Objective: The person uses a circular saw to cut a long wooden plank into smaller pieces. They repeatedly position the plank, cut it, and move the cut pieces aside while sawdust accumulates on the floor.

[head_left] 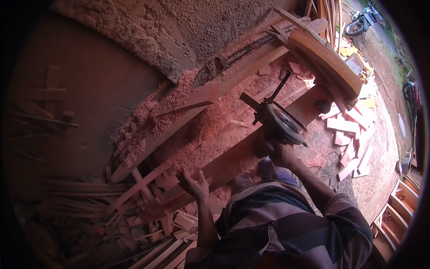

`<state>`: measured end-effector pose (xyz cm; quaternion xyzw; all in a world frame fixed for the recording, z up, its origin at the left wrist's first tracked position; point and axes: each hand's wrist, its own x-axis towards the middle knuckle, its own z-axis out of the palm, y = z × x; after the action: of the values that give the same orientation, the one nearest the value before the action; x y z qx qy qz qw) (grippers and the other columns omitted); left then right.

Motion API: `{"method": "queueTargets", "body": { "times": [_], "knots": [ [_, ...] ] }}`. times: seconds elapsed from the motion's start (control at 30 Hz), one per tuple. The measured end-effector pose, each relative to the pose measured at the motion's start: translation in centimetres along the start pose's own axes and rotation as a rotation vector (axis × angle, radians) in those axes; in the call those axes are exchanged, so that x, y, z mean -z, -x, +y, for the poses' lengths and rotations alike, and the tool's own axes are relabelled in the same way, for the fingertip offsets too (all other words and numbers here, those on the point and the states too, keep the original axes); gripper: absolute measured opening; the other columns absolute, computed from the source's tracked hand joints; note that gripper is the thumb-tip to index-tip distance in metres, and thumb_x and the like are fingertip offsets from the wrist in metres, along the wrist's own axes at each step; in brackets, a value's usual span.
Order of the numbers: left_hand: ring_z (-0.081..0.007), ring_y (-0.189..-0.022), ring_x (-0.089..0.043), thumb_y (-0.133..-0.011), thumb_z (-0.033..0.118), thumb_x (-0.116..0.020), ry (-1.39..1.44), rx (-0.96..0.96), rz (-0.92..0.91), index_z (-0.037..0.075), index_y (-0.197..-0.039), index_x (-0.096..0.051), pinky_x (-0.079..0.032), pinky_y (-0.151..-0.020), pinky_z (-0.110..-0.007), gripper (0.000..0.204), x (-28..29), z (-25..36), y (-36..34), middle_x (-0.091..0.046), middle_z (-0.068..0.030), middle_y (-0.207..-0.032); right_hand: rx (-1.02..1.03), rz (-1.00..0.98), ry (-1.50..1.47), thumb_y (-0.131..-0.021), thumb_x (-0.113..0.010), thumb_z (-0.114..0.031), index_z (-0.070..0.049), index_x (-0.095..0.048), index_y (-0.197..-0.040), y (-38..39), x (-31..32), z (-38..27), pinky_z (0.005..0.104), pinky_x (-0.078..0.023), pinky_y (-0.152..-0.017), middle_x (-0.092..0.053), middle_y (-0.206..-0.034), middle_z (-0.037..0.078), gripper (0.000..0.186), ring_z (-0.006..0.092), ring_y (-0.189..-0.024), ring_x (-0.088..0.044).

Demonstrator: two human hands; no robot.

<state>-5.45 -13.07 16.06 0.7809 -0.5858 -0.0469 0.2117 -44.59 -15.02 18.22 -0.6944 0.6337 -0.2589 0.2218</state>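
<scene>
My right hand (284, 155) is wrapped round the rear grip of a dark handheld circular saw (281, 124). The saw rests on a long, wide wooden board (242, 154) that runs from lower left to upper right in front of me. A thin dark rod juts up from the saw's far side. My left hand (195, 184) is raised beside the board's lower left part, fingers spread, holding nothing that I can see. Whether it touches the board, I cannot tell. The blade's lower edge is hidden.
Sawdust (192, 148) covers the ground beyond the board, along a long beam (156, 139). Curved planks (329, 58) are stacked at the far end. Offcuts (349, 125) lie to the right, more wood strips (174, 246) at lower left. A motorcycle (362, 21) stands far off.
</scene>
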Motion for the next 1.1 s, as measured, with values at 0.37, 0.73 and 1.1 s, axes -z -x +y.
{"method": "queueTargets", "body": {
  "times": [0.37,0.73,1.1],
  "knots": [
    [-0.0321,-0.122,-0.055,-0.085,0.033,-0.073,1.348,1.218,0.210,-0.002,-0.134,-0.050,-0.050,-0.097,-0.044,0.064,-2.3,-17.9,3.2,-0.056,-0.0186,-0.131,-0.103,-0.112,-0.002,-0.078,-0.068,-0.017,-0.012,-0.062,-0.125,0.0,0.6,-0.3,0.0526,-0.051,-0.087,-0.067,-0.106,0.024,0.048,0.0452,-0.102,-0.064],
    [-0.0337,-0.119,-0.058,-0.087,0.038,-0.064,1.460,0.750,0.205,0.000,-0.137,-0.047,-0.051,-0.099,-0.046,0.066,4.4,-3.3,3.7,-0.055,-0.0200,-0.131,-0.148,-0.197,-0.092,-0.075,-0.069,-0.015,-0.009,-0.058,-0.125,-0.6,3.4,-2.5,0.0518,-0.055,-0.080,-0.066,-0.105,0.025,0.051,0.0445,-0.096,-0.066],
    [-0.0247,-0.112,-0.063,-0.094,0.046,-0.064,1.562,0.349,-0.529,0.007,-0.141,-0.046,-0.057,-0.089,-0.040,0.064,3.9,30.1,-15.6,-0.059,-0.0110,-0.129,0.070,0.082,-0.165,-0.072,-0.064,-0.009,-0.004,-0.061,-0.115,-0.8,3.2,-1.3,0.0528,-0.049,-0.093,-0.064,-0.111,0.024,0.043,0.0433,-0.106,-0.063]
  ]
}}
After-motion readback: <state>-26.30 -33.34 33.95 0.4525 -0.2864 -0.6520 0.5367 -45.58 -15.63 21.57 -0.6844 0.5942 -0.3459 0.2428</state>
